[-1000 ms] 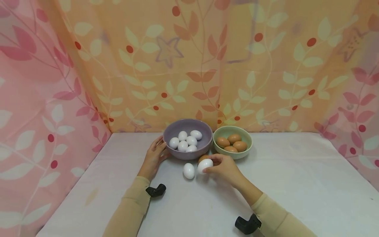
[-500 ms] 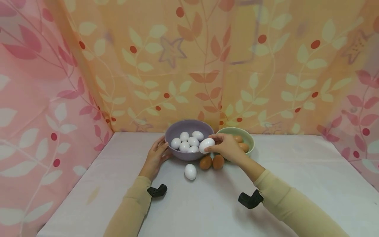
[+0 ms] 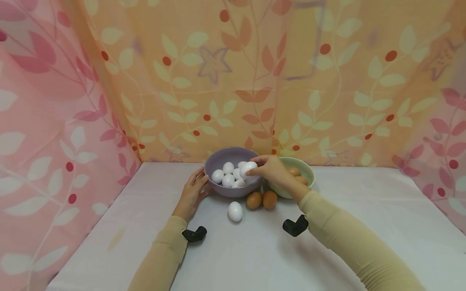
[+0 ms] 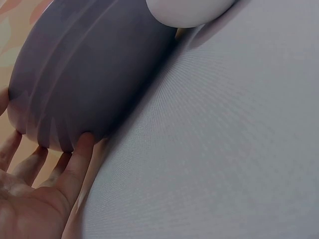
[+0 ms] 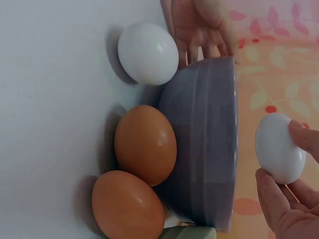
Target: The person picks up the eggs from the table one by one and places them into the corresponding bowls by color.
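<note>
A white egg (image 3: 248, 170) is pinched between the thumb and fingers of my right hand (image 3: 274, 171), above the rim of the purple bowl (image 3: 233, 152). The right wrist view shows that the held egg (image 5: 280, 148) is apart from the bowl. Several white eggs (image 3: 228, 180) lie inside the bowl, some partly hidden by the held one. My left hand (image 3: 191, 194) rests extended fingertips against the bowl's left side, as the left wrist view also shows. In front of the bowl, one white egg (image 3: 235, 211) and two brown eggs (image 3: 254, 200) lie on the table.
A green bowl (image 3: 308, 171) with brown eggs (image 3: 293, 171) stands right of the purple bowl, partly hidden by my right hand. A white cloth (image 3: 233, 258) covers the table. Patterned curtains (image 3: 233, 81) hang behind and at both sides.
My right hand has lifted the white egg from near the table to over the purple bowl. Two brown eggs in front are now uncovered. My left hand has stayed at the bowl.
</note>
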A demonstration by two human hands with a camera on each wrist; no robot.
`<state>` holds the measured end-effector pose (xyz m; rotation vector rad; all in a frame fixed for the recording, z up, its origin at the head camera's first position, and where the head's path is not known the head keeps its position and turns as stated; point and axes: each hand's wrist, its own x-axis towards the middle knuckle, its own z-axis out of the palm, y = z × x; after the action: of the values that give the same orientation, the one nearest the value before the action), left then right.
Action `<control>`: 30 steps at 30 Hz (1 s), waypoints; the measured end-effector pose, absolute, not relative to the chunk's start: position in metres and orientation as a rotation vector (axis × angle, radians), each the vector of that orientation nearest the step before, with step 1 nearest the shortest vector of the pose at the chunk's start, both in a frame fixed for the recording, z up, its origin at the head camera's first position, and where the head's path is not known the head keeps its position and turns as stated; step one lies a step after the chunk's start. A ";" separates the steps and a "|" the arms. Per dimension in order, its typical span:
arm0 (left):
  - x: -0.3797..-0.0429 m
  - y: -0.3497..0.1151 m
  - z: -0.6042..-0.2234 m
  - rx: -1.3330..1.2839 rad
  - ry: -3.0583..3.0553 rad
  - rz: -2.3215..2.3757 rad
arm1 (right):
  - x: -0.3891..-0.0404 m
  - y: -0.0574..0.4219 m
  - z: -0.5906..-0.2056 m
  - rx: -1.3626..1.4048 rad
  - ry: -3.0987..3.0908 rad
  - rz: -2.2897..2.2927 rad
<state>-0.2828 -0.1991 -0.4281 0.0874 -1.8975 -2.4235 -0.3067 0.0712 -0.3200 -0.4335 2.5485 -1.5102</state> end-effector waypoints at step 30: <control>-0.283 -0.200 -0.430 0.064 -1.921 -2.400 | -0.344 0.034 -0.351 -0.408 2.723 -1.298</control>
<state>-0.2834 -0.2001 -0.4304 0.0638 -1.9211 -2.4001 -0.3438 0.0338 -0.3513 -0.4076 2.7229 -1.2983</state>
